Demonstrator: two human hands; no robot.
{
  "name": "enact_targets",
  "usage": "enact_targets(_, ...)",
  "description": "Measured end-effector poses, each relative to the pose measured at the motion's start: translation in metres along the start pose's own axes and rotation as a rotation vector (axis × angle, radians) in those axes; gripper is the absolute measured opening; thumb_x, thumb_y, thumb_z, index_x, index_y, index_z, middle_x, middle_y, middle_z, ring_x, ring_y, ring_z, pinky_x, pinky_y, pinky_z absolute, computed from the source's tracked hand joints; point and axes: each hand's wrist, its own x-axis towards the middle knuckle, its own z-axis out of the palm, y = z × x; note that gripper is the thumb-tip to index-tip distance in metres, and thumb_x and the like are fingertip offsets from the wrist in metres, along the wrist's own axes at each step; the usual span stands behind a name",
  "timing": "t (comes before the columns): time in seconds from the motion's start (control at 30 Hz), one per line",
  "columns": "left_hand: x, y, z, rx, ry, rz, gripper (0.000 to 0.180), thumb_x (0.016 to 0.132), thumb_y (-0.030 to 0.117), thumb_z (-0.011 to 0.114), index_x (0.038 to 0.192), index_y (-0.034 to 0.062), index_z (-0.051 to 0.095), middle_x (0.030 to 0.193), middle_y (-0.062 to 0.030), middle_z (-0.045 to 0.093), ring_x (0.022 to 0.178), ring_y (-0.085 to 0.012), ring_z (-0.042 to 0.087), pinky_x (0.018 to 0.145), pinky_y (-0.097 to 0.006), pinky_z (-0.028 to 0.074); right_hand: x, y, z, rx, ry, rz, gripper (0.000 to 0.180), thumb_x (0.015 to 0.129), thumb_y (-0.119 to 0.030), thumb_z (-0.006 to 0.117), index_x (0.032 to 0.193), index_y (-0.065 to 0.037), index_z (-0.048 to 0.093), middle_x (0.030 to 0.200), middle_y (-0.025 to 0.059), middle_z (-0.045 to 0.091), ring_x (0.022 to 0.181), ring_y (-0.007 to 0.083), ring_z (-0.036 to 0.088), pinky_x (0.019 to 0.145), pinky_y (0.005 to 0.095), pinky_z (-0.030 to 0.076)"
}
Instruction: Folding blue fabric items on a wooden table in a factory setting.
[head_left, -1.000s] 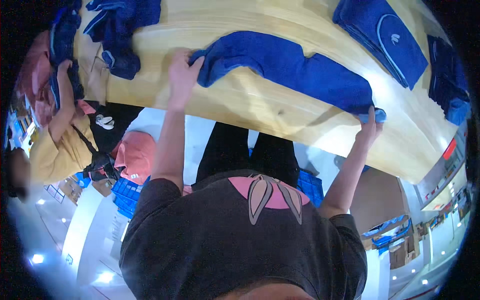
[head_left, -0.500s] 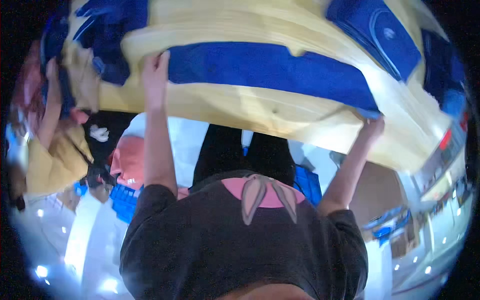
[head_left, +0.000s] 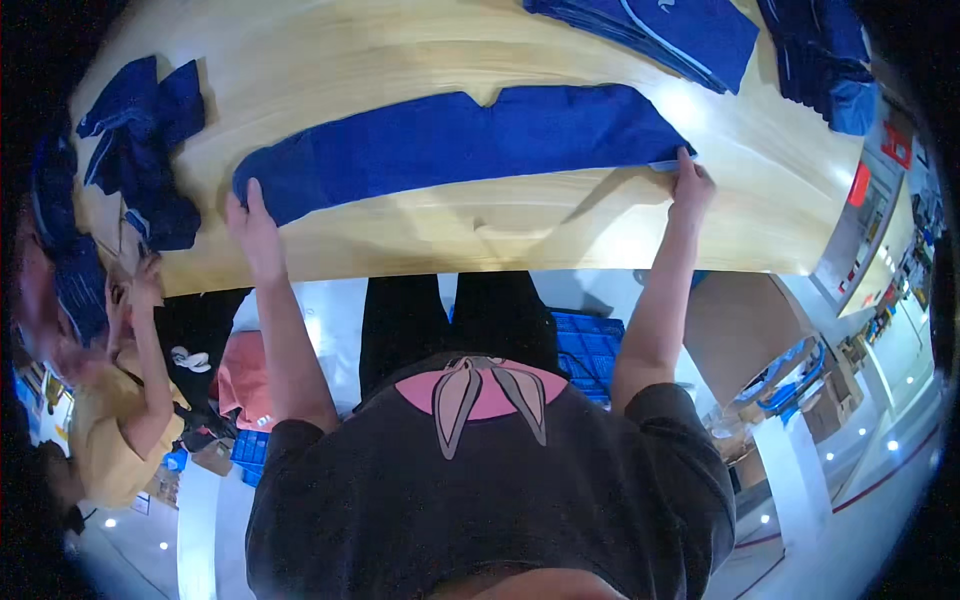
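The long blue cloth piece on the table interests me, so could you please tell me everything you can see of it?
The long blue cloth piece is a dark blue band, apparently of soft woven or knitted fabric, with a small notch in its far edge, a rounded left end and a pale strip at the near right corner. It lies spread mostly flat across the wooden table. The left hand touches its left end; the right hand pinches its right corner.

Blue cloth piece [head_left: 420, 145], long and pretty flat, laid sideways across the bench [head_left: 400, 240], small notch in the far edge, rounded left end, right end kinda angled.
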Motion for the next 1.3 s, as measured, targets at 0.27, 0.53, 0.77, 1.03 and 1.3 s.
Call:
enact_targets(0.27,0.025,0.006,-0.070,-0.480,-0.050,-0.319,0.030,0.101,0.008,0.057,0.130,-0.0003,0.061,0.114,-0.0164,0.068,0.095,-0.0206,0.064,0.084,-0.028,0.053,-0.029,-0.029,-0.038,0.461,0.002,0.024,0.016,0.098,-0.014,0.063,0.093,0.000,0.066,0.070,0.0044,0.059,0.060,0.0125,0.054,0.055,0.0214,0.041)
enact_targets(0.53,0.043,-0.029,-0.118,-0.777,-0.158,-0.598,0.037,0.101,0.004,0.056,0.137,-0.0009,0.052,0.130,-0.0241,0.057,0.108,-0.0299,0.062,0.092,-0.035,0.054,-0.009,-0.037,-0.068,0.777,-0.362,0.184,0.019,0.100,-0.010,0.059,0.112,0.005,0.063,0.090,0.0130,0.068,0.079,0.0178,0.063,0.070,0.0282,0.050)
enact_targets(0.77,0.066,-0.055,-0.063,-1.015,-0.217,-0.795,0.043,0.101,0.002,0.056,0.143,-0.0014,0.046,0.142,-0.0299,0.049,0.118,-0.0368,0.060,0.098,-0.041,0.054,0.011,0.002,-0.007,0.207,-0.027,-0.048,0.044,0.097,-0.025,0.069,0.124,0.008,0.059,0.111,0.0188,0.065,0.093,0.0246,0.065,0.084,0.0350,0.053)
enact_targets(1.03,0.058,-0.059,-0.054,0.411,0.050,0.079,0.023,0.087,0.019,0.079,0.091,-0.0026,0.071,0.077,-0.0059,0.066,0.071,-0.0147,0.058,0.071,-0.025,0.048,-0.016,0.005,0.005,-0.499,-0.080,-0.313,0.039,0.091,-0.032,0.074,0.107,0.003,0.067,0.092,0.0104,0.067,0.085,0.0200,0.060,0.081,0.0305,0.050)
enact_targets(1.3,0.026,0.016,-0.040,-0.023,0.069,-0.069,0.015,0.093,0.013,0.073,0.098,0.0011,0.066,0.088,-0.0030,0.064,0.082,-0.0099,0.056,0.080,-0.022,0.045,-0.098,-0.063,0.008,0.165,-0.026,-0.476,0.014,0.087,-0.011,0.071,0.086,-0.005,0.058,0.084,0.0031,0.058,0.079,0.0152,0.053,0.073,0.0268,0.045)
